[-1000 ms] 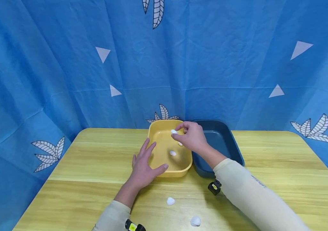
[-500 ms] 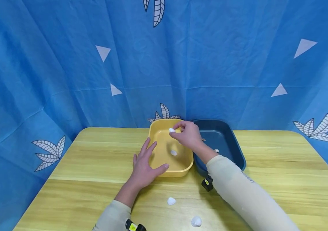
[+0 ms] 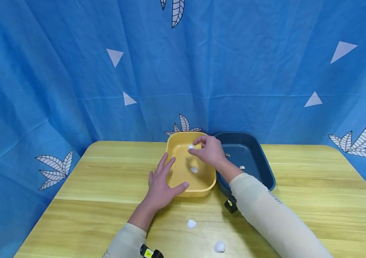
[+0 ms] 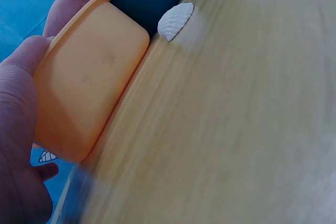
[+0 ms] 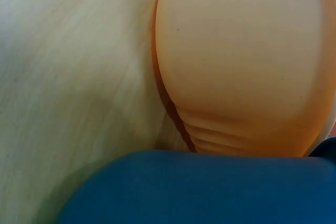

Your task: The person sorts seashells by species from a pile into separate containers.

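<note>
My left hand (image 3: 161,186) spreads its fingers along the left side of the yellow tray (image 3: 193,194), thumb by the near rim. In the left wrist view the thumb lies against the tray's edge. Over the far part of this tray, my right hand (image 3: 209,149) holds a white seashell (image 3: 191,146) between thumb and index finger, partly hidden by the fingertips. Another white shell (image 3: 194,169) lies on the tray floor. The right wrist view shows the outer walls of both trays, without the fingers.
Beside the yellow tray stands a dark blue tray (image 3: 264,157) holding a small brownish piece (image 3: 227,154) and a small pale shell (image 3: 242,167). Two white shells, one nearer the trays (image 3: 191,224) and one closer (image 3: 219,246), lie on the wooden table (image 3: 105,172). A blue curtain (image 3: 250,71) hangs behind.
My right hand has shifted slightly left over the yellow tray with the seashell, then slowed almost to a stop. The pieces in the blue tray have come into view. My left hand stays put.
</note>
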`<act>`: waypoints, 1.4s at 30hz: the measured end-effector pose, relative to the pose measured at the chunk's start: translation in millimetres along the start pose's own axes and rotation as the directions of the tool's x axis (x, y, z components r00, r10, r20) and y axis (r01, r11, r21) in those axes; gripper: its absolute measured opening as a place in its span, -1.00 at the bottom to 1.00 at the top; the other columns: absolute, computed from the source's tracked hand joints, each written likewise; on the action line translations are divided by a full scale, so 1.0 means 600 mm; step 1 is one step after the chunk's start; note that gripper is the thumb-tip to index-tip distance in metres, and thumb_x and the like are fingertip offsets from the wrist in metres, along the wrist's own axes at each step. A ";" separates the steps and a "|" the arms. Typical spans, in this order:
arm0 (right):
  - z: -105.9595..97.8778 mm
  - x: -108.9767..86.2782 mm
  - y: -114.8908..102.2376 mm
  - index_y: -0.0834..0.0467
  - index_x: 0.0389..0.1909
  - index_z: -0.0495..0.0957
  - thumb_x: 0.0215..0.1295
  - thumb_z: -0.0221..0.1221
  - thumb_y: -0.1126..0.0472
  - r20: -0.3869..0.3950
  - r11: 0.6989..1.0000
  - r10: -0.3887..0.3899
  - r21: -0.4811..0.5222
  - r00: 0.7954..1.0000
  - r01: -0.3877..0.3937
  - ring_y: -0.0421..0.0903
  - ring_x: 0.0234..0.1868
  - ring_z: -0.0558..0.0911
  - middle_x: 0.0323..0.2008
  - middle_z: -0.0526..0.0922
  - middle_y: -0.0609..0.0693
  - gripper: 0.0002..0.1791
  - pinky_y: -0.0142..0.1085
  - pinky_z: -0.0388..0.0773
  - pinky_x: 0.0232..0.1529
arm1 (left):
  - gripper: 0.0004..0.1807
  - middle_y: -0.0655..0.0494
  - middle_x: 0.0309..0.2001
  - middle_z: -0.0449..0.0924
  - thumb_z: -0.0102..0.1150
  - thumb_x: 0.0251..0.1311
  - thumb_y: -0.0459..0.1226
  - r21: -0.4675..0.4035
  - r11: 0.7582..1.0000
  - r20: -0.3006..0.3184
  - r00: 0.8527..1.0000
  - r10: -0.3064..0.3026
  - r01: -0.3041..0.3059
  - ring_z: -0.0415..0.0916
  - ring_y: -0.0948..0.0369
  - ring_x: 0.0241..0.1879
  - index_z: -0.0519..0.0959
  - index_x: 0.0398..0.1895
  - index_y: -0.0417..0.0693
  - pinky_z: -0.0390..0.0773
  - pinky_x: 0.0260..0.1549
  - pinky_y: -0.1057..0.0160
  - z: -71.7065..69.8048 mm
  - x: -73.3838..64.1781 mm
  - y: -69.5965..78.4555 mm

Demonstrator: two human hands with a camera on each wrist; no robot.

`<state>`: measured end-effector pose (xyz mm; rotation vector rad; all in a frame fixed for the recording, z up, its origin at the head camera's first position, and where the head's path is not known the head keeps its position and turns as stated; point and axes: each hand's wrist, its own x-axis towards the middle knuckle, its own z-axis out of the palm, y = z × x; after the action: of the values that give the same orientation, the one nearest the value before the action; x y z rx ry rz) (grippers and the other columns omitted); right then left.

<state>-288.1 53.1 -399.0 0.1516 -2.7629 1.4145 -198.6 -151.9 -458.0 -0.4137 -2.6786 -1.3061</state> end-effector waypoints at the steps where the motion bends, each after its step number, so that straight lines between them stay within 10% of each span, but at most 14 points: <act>1: 0.000 0.000 0.000 0.11 -0.21 0.67 0.13 0.46 0.05 0.002 1.000 0.000 0.000 1.000 0.000 -0.04 -0.50 0.37 -0.49 0.35 0.03 -0.70 -0.26 0.30 -0.53 | 0.00 0.26 0.59 -0.21 0.35 0.08 0.18 0.000 1.000 -0.001 1.000 0.001 -0.001 0.06 0.02 0.47 0.19 0.55 0.08 -0.40 0.31 -0.37 0.000 0.000 0.000; 16: -0.013 -0.024 -0.009 0.11 -0.23 0.68 0.18 0.44 0.06 -0.017 1.000 -0.030 0.008 0.999 0.030 -0.07 -0.63 0.30 -0.62 0.23 -0.04 -0.75 -0.27 0.23 -0.59 | 0.01 0.22 0.60 -0.21 0.35 0.08 0.19 0.012 1.000 0.000 1.000 0.004 -0.004 0.05 0.01 0.47 0.18 0.56 0.09 -0.38 0.30 -0.38 -0.001 0.000 0.001; 42: -0.054 -0.188 -0.029 0.07 -0.31 0.69 0.12 0.45 0.20 0.069 0.970 -0.219 0.124 0.973 0.209 -0.16 -0.67 0.18 -0.72 0.11 -0.15 -0.85 -0.28 0.18 -0.62 | 0.01 0.21 0.60 -0.22 0.37 0.06 0.19 0.019 0.999 0.003 1.000 -0.028 0.028 0.02 -0.02 0.48 0.19 0.55 0.13 -0.38 0.32 -0.37 -0.003 -0.003 0.012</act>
<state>-174.5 77.3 -374.2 0.5067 -2.6274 1.5416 -194.8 -149.4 -451.7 -0.3775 -2.7064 -1.2880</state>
